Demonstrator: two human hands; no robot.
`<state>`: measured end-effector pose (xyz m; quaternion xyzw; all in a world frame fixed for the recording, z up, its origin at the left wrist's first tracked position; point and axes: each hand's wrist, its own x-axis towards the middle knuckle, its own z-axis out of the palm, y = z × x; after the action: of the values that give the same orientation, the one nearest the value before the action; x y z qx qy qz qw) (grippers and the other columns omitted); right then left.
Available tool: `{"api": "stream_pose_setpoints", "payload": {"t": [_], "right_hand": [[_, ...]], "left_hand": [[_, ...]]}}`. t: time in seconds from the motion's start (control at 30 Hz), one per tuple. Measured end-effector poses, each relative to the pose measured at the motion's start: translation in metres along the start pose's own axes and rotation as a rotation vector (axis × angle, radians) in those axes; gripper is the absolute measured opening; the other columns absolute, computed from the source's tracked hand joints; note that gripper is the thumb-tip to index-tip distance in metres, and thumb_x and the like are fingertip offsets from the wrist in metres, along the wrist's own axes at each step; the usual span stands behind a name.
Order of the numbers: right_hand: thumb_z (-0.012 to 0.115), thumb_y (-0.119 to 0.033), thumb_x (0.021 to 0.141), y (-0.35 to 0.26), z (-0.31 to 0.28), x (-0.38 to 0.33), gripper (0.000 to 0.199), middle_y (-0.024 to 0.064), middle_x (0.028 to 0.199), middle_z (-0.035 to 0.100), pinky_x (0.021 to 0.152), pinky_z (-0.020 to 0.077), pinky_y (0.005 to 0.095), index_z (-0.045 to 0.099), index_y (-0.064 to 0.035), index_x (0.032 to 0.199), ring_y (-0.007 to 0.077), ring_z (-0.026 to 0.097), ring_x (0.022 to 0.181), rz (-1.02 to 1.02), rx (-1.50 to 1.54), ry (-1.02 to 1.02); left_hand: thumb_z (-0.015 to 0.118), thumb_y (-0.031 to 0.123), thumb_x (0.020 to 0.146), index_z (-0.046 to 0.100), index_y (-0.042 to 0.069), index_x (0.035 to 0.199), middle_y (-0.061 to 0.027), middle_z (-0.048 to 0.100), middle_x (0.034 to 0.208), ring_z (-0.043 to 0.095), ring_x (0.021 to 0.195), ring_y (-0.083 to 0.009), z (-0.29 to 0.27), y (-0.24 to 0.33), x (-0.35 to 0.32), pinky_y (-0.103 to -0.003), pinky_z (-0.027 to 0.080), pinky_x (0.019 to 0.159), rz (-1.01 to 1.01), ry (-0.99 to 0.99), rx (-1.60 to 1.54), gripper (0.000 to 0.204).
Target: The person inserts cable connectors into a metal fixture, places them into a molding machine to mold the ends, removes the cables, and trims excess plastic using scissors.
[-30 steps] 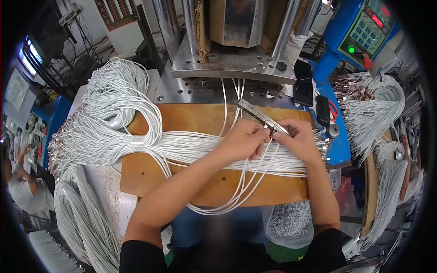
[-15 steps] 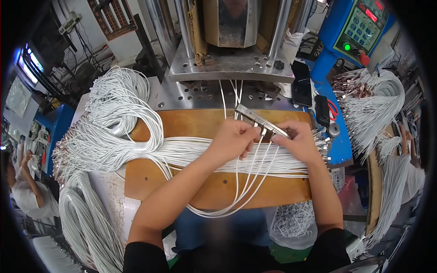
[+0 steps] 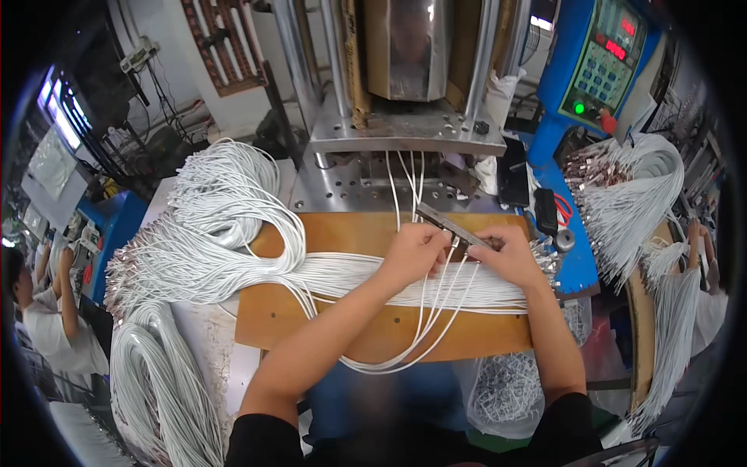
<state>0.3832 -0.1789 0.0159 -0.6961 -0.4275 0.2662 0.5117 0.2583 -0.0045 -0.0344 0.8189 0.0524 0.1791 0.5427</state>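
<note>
Above the brown board [image 3: 358,340], the right hand [image 3: 510,254] grips one end of the metal bar [image 3: 437,218], seemingly to steady it, while the left hand [image 3: 419,251] pinches what looks like a white cable [image 3: 449,263] at the bar's edge, its tip hidden from view.

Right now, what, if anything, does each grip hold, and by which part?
Right grip: metal bar, by its right end. Left grip: seemingly a white cable, near its end, partly hidden.

Just right of centre, your right hand [image 3: 510,254] covers one end of the metal bar [image 3: 447,223]. The press [image 3: 408,54] runs off the top edge; your lap [image 3: 381,401] blurs at bottom centre.
</note>
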Motion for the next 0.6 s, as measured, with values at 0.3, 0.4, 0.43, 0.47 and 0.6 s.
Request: {"api": "stream_pose_setpoints", "payload": {"t": [0.3, 0.4, 0.43, 0.47, 0.6], "right_hand": [[0.062, -0.022, 0.083, -0.058, -0.012, 0.044, 0.029, 0.0177, 0.058, 0.057, 0.056, 0.0461, 0.0377, 0.064, 0.0021, 0.068, 0.0287, 0.059, 0.054, -0.149, -0.883, -0.043], [0.058, -0.024, 0.085, -0.021, -0.005, 0.125, 0.025, 0.0216, 0.084, 0.065, 0.073, 0.0481, 0.0454, 0.066, -0.0003, 0.084, 0.0369, 0.063, 0.079, -0.473, -0.944, 0.247], [0.055, -0.025, 0.087, 0.008, -0.015, 0.154, 0.025, 0.0207, 0.094, 0.064, 0.080, 0.0468, 0.0450, 0.064, -0.0022, 0.092, 0.0356, 0.062, 0.089, -0.544, -1.032, 0.344], [0.052, -0.025, 0.088, 0.036, -0.025, 0.184, 0.026, 0.0199, 0.103, 0.064, 0.087, 0.0456, 0.0446, 0.063, -0.0040, 0.099, 0.0342, 0.060, 0.098, -0.631, -1.103, 0.430], [0.056, -0.031, 0.087, 0.097, -0.049, 0.245, 0.035, 0.0155, 0.116, 0.059, 0.098, 0.0413, 0.0407, 0.059, -0.0075, 0.113, 0.0322, 0.053, 0.112, -0.413, -0.932, 0.275]], "left_hand": [[0.062, 0.012, 0.085, 0.059, -0.009, 0.107, -0.0167, 0.066, 0.096, 0.066, 0.088, -0.0241, -0.082, -0.073, 0.032, -0.034, 0.052, 0.078, 0.134, 0.116, 0.419, 0.031], [0.056, 0.009, 0.087, 0.057, -0.011, 0.107, -0.0186, 0.066, 0.098, 0.066, 0.089, -0.0253, -0.089, -0.061, 0.051, -0.035, 0.053, 0.080, 0.226, -0.077, 0.549, 0.028], [0.054, 0.007, 0.087, 0.057, -0.010, 0.106, -0.0180, 0.066, 0.096, 0.066, 0.088, -0.0248, -0.075, -0.037, 0.057, -0.034, 0.053, 0.078, 0.024, -0.194, 0.106, 0.026], [0.052, 0.006, 0.088, 0.057, -0.009, 0.105, -0.0175, 0.066, 0.094, 0.066, 0.086, -0.0244, -0.067, -0.012, 0.057, -0.034, 0.054, 0.077, -0.251, -0.188, -0.532, 0.023], [0.048, 0.010, 0.093, 0.056, -0.005, 0.105, -0.0154, 0.065, 0.091, 0.066, 0.079, -0.0241, -0.062, 0.012, 0.053, -0.033, 0.056, 0.072, -0.417, -0.096, -0.844, 0.021]]}}
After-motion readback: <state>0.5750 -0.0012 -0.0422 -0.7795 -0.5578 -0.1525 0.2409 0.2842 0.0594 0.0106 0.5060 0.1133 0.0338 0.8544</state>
